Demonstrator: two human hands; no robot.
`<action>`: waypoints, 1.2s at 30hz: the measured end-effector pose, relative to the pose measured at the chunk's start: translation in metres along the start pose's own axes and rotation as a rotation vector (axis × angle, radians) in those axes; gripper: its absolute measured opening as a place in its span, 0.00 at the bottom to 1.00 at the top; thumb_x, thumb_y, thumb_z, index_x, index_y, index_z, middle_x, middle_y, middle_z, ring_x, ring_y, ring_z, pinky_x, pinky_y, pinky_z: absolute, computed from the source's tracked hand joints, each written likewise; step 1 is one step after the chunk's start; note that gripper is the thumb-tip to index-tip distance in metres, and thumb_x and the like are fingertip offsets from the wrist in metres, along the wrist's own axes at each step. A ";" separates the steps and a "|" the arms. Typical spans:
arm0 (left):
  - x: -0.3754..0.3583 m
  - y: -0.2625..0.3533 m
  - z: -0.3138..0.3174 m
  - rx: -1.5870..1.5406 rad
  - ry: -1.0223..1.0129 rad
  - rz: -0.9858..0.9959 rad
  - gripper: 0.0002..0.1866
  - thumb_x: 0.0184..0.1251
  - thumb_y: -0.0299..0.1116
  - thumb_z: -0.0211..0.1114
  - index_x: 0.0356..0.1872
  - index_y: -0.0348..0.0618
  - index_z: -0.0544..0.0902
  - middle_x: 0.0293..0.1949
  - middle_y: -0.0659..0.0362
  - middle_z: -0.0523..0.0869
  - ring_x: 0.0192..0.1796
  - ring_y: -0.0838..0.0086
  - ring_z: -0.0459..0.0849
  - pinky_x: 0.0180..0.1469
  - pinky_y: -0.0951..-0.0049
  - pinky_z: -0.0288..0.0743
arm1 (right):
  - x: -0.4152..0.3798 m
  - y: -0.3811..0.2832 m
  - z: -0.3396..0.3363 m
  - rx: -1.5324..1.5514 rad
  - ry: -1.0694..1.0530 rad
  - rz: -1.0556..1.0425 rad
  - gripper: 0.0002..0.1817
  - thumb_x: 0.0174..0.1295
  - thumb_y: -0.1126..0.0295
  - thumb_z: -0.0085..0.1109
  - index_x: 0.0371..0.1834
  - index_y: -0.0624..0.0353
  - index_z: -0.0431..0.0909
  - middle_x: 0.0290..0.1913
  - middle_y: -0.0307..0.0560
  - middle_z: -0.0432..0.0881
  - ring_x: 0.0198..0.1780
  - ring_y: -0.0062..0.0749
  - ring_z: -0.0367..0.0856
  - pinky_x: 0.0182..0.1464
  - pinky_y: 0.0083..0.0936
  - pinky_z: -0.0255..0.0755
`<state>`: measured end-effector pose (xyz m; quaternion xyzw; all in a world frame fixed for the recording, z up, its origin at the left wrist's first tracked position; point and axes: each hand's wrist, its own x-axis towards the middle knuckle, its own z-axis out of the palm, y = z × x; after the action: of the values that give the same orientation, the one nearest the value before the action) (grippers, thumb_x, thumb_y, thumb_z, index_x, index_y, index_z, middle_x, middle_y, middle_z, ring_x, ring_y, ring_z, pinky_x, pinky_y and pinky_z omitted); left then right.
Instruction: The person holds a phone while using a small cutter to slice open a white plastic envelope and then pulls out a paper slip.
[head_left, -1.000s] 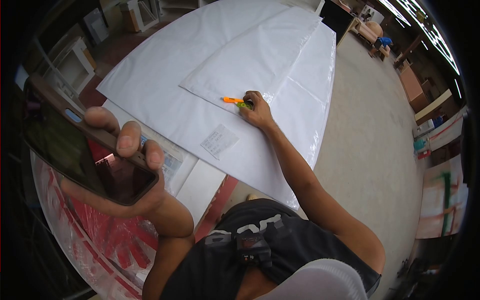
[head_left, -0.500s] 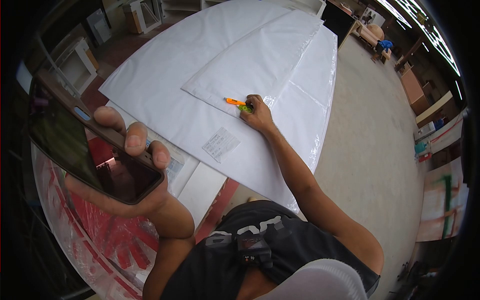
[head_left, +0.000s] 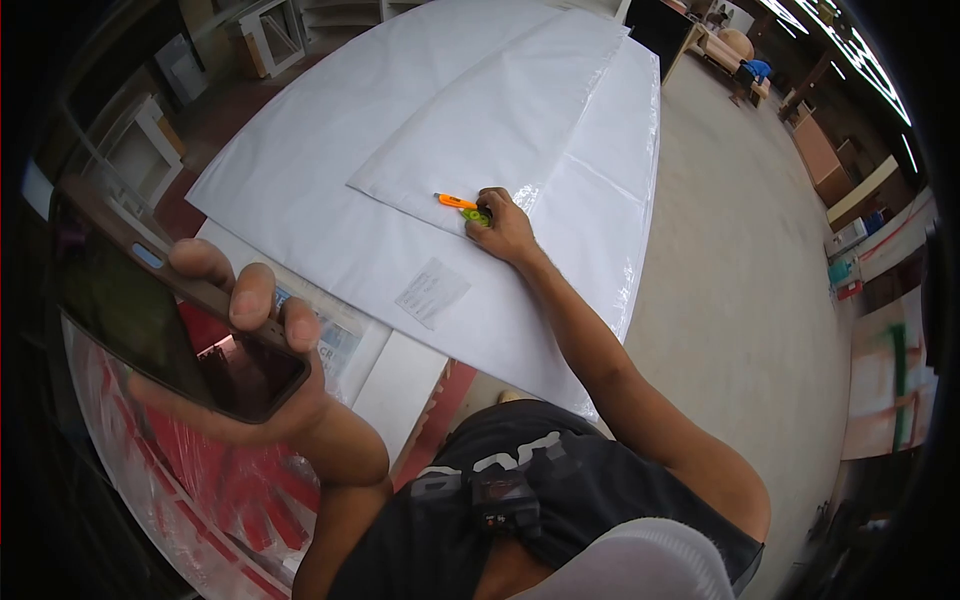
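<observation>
A dark phone in a brown case (head_left: 150,300) is held up at the left by my left hand (head_left: 270,350), with its fingers wrapped round the edge. My right hand (head_left: 507,228) rests on the white wrapped sheet (head_left: 310,130), its fingers closed round an orange marker or cutter (head_left: 455,201) and a small green item (head_left: 476,217). Which fingers press on which item is hard to tell. Below and left of that hand, a paper note with writing (head_left: 432,293) lies on the white wrapping.
Red-and-clear plastic-wrapped material (head_left: 220,480) lies at the lower left, beside a white board (head_left: 400,385). Grey floor (head_left: 720,300) runs along the right. A person in blue (head_left: 757,72) bends near a bench far off. White cabinets (head_left: 262,40) stand at the back left.
The view has shifted slightly, so the sheet, note and right hand appear a little further left. Both hands keep their holds.
</observation>
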<state>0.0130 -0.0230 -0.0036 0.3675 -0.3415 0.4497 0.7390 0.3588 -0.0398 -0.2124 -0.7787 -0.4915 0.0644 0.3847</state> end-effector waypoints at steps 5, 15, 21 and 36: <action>-0.003 0.002 0.002 0.027 0.043 0.012 0.35 0.77 0.42 0.65 0.78 0.45 0.63 0.75 0.55 0.64 0.63 0.61 0.71 0.58 0.53 0.73 | -0.005 0.001 -0.001 -0.031 0.013 -0.040 0.29 0.56 0.57 0.65 0.58 0.66 0.81 0.64 0.54 0.79 0.57 0.49 0.85 0.60 0.38 0.79; 0.008 0.029 -0.012 0.113 -0.076 -0.133 0.31 0.73 0.33 0.67 0.75 0.43 0.68 0.73 0.61 0.65 0.66 0.67 0.71 0.59 0.55 0.76 | -0.001 -0.001 0.001 0.022 0.033 -0.042 0.24 0.56 0.60 0.69 0.54 0.60 0.87 0.65 0.52 0.81 0.59 0.47 0.86 0.62 0.36 0.79; 0.008 0.026 -0.014 0.047 -0.054 -0.150 0.32 0.72 0.32 0.67 0.73 0.44 0.65 0.70 0.64 0.67 0.64 0.69 0.74 0.58 0.55 0.77 | 0.000 -0.003 -0.002 0.015 0.033 -0.037 0.23 0.57 0.61 0.68 0.54 0.60 0.88 0.65 0.53 0.81 0.60 0.47 0.85 0.63 0.36 0.79; 0.005 0.019 -0.013 0.018 0.006 -0.082 0.33 0.68 0.31 0.69 0.71 0.46 0.64 0.71 0.62 0.67 0.62 0.68 0.74 0.54 0.56 0.76 | 0.001 0.002 0.003 0.015 0.071 -0.101 0.22 0.58 0.62 0.67 0.53 0.61 0.88 0.63 0.51 0.82 0.59 0.47 0.85 0.62 0.37 0.79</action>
<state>-0.0003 -0.0042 -0.0016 0.3863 -0.3198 0.4235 0.7545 0.3594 -0.0377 -0.2152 -0.7518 -0.5155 0.0209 0.4107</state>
